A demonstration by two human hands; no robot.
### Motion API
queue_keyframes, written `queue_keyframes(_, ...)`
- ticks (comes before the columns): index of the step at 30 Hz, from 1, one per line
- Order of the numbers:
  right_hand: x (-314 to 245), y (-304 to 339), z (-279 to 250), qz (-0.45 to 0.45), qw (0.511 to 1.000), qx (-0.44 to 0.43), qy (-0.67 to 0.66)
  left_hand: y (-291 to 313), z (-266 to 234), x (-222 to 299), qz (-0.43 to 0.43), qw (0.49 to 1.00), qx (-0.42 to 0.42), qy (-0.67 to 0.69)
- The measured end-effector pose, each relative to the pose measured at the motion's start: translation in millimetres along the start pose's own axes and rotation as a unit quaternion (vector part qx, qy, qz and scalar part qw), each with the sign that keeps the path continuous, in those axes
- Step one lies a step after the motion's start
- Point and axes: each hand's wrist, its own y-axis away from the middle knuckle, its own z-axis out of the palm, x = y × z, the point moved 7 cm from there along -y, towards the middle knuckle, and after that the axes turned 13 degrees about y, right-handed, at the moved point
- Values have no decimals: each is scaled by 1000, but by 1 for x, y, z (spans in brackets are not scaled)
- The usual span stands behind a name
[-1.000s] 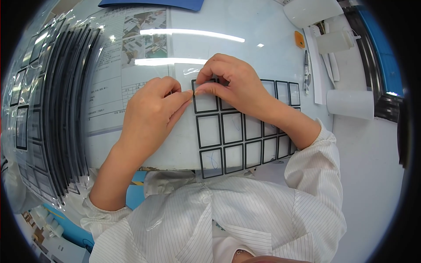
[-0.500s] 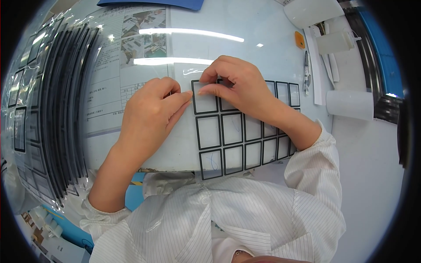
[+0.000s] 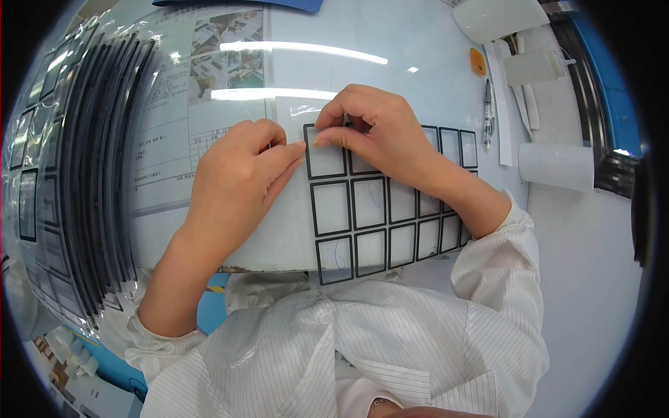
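- Sheet of black frames [image 3: 370,202] on table [image 3: 435,94].
- Left hand [image 3: 237,174]: fingertips pinched beside its corner; cannot tell what's held.
- Right hand [image 3: 376,129]: curled over it, thumb and finger apart.

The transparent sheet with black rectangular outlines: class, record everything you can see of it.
The transparent, plastic-looking sheet carries three visible rows of black rectangular outlines, with thin blue squiggles showing inside some. It looks flat and lies on the glossy white tabletop, its nearest row reaching past the table's edge. The bare right hand and forearm cover part of it; the bare left hand is beside its upper left corner. Whether any fingers touch it is unclear.
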Motion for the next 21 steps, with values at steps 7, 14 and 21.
queue_keyframes(7, -1, -3, 0, 1, 1000, -5, -2, 0, 0, 1, 3, 1000, 6, -3)
queue_keyframes(14, 1, -4, 0, 8, 1000, -9, -7, -1, 1, 1, 0, 1000, 6, -2)
queue_keyframes(21, 3, -4, 1, 11, 1000, -7, -26, 0, 0, -1, -8, 1000, 7, 6)
